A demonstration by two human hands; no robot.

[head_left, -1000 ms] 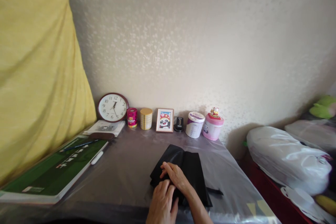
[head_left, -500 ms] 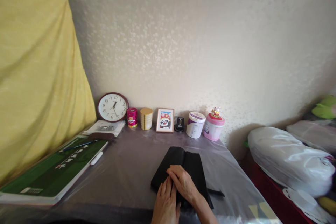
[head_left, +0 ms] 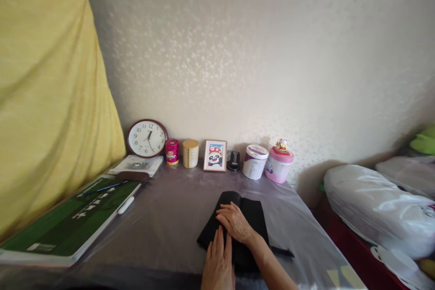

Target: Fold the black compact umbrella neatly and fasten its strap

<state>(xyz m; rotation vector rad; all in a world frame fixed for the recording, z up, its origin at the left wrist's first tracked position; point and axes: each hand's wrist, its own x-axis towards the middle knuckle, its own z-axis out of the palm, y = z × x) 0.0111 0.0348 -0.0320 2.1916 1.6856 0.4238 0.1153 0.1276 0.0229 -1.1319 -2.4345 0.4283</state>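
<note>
A folded piece of black cloth (head_left: 255, 217) lies near the front of the table, with a narrow black strap (head_left: 282, 252) sticking out at its right side. My left hand (head_left: 219, 258) rests flat on the near left part of the cloth, fingers stretched forward and close together. Just beyond it, my right hand (head_left: 235, 223) lies across the cloth with its fingers extended to the left. Both palms face down, and neither hand grips anything. The forearms and hands cover part of the cloth's near side.
Along the wall stand a clock (head_left: 147, 138), a pink tin (head_left: 172, 152), a yellow canister (head_left: 190, 153), a panda picture frame (head_left: 215, 155), a small black object (head_left: 234, 161), a white-purple tub (head_left: 255, 162) and a pink tub (head_left: 279, 166). A green book (head_left: 73, 224) lies left; plastic bags (head_left: 377, 208) sit right.
My right hand has slid forward over the cloth, away from my left hand's fingertips, and its fingers have spread a little. The view has shifted slightly; the cloth lies in about the same place.
</note>
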